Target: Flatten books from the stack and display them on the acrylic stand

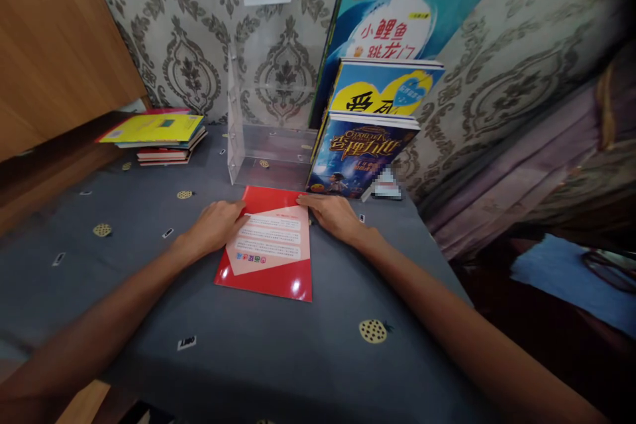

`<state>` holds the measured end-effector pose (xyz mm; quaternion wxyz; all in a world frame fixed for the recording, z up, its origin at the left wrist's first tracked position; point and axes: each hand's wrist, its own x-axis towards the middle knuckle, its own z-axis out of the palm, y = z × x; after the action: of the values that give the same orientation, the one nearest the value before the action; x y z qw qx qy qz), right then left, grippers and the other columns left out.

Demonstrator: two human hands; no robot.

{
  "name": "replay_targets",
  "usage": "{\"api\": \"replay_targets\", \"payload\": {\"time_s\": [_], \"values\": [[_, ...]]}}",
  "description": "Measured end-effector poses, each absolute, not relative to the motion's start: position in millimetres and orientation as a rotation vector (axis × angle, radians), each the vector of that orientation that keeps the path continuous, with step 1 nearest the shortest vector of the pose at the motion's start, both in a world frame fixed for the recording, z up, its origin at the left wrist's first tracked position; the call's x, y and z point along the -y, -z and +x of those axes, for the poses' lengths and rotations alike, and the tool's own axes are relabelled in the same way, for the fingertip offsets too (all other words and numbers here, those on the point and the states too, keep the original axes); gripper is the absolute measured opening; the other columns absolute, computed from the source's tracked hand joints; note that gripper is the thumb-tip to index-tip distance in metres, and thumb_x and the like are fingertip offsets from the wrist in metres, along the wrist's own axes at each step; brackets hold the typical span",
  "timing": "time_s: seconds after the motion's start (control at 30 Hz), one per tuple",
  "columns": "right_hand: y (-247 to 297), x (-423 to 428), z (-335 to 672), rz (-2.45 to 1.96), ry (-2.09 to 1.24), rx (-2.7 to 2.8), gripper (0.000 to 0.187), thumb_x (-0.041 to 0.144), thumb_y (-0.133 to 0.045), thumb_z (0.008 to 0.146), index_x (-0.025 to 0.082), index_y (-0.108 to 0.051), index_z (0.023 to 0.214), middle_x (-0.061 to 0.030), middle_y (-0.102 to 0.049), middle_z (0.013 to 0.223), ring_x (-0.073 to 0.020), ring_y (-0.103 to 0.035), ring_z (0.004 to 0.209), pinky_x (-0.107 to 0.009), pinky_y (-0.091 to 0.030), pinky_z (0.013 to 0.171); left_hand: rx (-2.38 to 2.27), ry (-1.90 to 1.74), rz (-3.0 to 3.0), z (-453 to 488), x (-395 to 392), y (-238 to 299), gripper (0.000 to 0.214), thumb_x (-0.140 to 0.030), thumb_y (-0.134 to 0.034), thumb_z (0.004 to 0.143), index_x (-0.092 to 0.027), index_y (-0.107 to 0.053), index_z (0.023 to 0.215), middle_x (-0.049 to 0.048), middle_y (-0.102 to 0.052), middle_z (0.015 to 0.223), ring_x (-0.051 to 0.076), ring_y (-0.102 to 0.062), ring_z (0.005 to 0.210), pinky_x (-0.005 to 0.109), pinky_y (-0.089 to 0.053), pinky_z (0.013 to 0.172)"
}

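A thin red book point(271, 248) with a pale text panel lies flat on the grey patterned tablecloth point(268, 351). My left hand point(217, 224) rests on its left edge, fingers curled over the border. My right hand point(334, 214) lies at the book's far right corner, fingers stretched flat on the cover. Just beyond stands a clear acrylic book holder point(258, 146). Three books lean at its right side: a dark blue one point(358, 156) in front, a yellow and blue one point(385, 89) behind it, and a tall teal one point(397, 6) at the back.
A small stack of books point(161, 136) with a yellow cover on top lies at the far left. A wooden panel point(54, 40) rises on the left and patterned wallpaper point(199, 33) backs the table. The table's right edge drops beside striped fabric point(536, 152).
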<state>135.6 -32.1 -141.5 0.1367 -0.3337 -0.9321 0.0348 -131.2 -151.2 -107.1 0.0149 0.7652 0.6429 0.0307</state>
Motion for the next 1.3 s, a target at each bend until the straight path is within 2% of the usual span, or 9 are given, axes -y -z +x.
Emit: {"api": "replay_targets", "payload": {"time_s": [0.13,0.23,0.3,0.43,0.7,0.87,1.0,1.13,1.3], "values": [[143,35,134,-1.017,-0.154,2.663,0.043,0.009,-0.043,0.096,0.027,-0.069,0.126,-0.0053,-0.069,0.133,-0.0274,-0.068,0.117,-0.039,-0.057,0.093,-2.139,0.072,2.469,-120,157,101,0.028,-0.029,-0.041,0.102,-0.015,-0.066,0.099,0.012,-0.072,0.099,0.024,-0.068,0.088,0.031,-0.049,0.067],[144,38,133,-1.035,-0.166,2.634,0.043,0.011,-0.044,0.097,0.028,-0.066,0.131,-0.0049,-0.066,0.136,-0.0272,-0.067,0.119,-0.041,-0.057,0.093,-1.968,0.063,2.687,-109,172,99,0.027,-0.028,-0.043,0.102,-0.016,-0.067,0.097,0.0115,-0.069,0.105,0.024,-0.065,0.098,0.032,-0.051,0.073],[145,39,132,-1.051,-0.157,2.625,0.043,0.012,-0.046,0.097,0.03,-0.065,0.13,-0.0039,-0.067,0.136,-0.0263,-0.068,0.117,-0.04,-0.058,0.091,-1.699,-0.013,2.772,-101,188,101,0.029,-0.04,-0.048,0.101,-0.019,-0.066,0.108,0.0103,-0.068,0.115,0.024,-0.063,0.106,0.035,-0.052,0.085],[146,39,130,-1.067,-0.164,2.622,0.04,0.014,-0.046,0.098,0.031,-0.066,0.129,-0.0028,-0.067,0.136,-0.0255,-0.068,0.118,-0.039,-0.057,0.092,-1.364,-0.086,2.846,-88,215,110,0.067,-0.065,-0.056,0.091,-0.02,-0.051,0.141,0.0147,-0.053,0.147,0.031,-0.047,0.137,0.046,-0.041,0.109],[149,53,134,-1.082,-0.228,2.579,0.042,0.013,-0.048,0.097,0.027,-0.065,0.133,-0.0051,-0.062,0.142,-0.0265,-0.063,0.126,-0.041,-0.053,0.101,-1.388,-0.09,2.834,-90,212,117,0.054,-0.052,-0.05,0.099,-0.02,-0.051,0.142,0.0129,-0.054,0.148,0.028,-0.045,0.141,0.045,-0.037,0.114],[153,82,148,-0.924,-0.455,2.518,0.042,0.01,-0.048,0.094,0.023,-0.068,0.128,-0.0081,-0.068,0.134,-0.026,-0.065,0.123,-0.042,-0.052,0.102,-1.373,-0.091,2.894,-84,216,118,0.047,-0.047,-0.046,0.102,-0.017,-0.056,0.136,0.0148,-0.058,0.143,0.03,-0.049,0.136,0.047,-0.04,0.111],[154,119,162,-0.841,-0.67,2.399,0.04,0.012,-0.045,0.094,0.02,-0.071,0.124,-0.0083,-0.076,0.118,-0.022,-0.071,0.108,-0.038,-0.054,0.097,-1.333,-0.135,3.029,-75,220,117,0.035,-0.038,-0.047,0.102,-0.013,-0.063,0.122,0.0146,-0.067,0.122,0.028,-0.062,0.114,0.042,-0.05,0.096],[149,155,174,-0.796,-0.961,2.24,0.04,0.014,-0.046,0.092,0.023,-0.072,0.122,-0.0046,-0.078,0.11,-0.0185,-0.073,0.098,-0.034,-0.056,0.089,-1.274,-0.118,3.171,-69,221,114,0.03,-0.033,-0.046,0.103,-0.012,-0.067,0.11,0.0124,-0.071,0.108,0.026,-0.065,0.097,0.038,-0.055,0.082],[145,172,180,-0.822,-1.123,2.172,0.041,0.015,-0.047,0.09,0.023,-0.071,0.123,-0.0035,-0.079,0.106,-0.0174,-0.072,0.096,-0.032,-0.056,0.086,-1.234,-0.17,3.201,-69,221,114,0.029,-0.029,-0.045,0.103,-0.013,-0.068,0.11,0.013,-0.072,0.108,0.025,-0.067,0.096,0.036,-0.056,0.076]]}}
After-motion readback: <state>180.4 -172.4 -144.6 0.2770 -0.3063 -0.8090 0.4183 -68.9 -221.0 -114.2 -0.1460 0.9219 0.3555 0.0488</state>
